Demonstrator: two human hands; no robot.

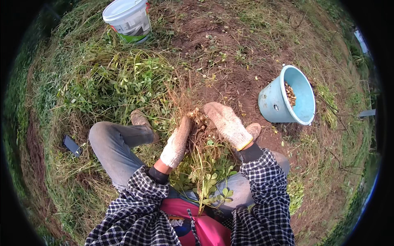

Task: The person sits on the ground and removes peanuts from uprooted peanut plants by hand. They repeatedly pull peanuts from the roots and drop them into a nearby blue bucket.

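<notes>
An uprooted bunch of peanut plants [201, 153] lies between my legs, its leafy stems towards my body and its roots and pods pointing away. My left hand [179, 141], in a soiled white knit glove, is closed around the left side of the bunch near the roots. Over the right side of the root end, my gloved right hand [224, 121] bends its fingers onto the peanut pods [198, 118]; its fingertips are partly hidden, so its exact hold does not show. A light blue bucket [275, 100] stands to the right, tilted in the view, with peanuts [290, 94] inside.
A white lidded bucket [130, 24] stands at the upper left. Beside it, a heap of leafy peanut plants [123, 83] spreads towards my left shoe [141, 120]. A dark phone [72, 145] lies on the grass left of my knee. Bare brown soil [227, 80] shows ahead.
</notes>
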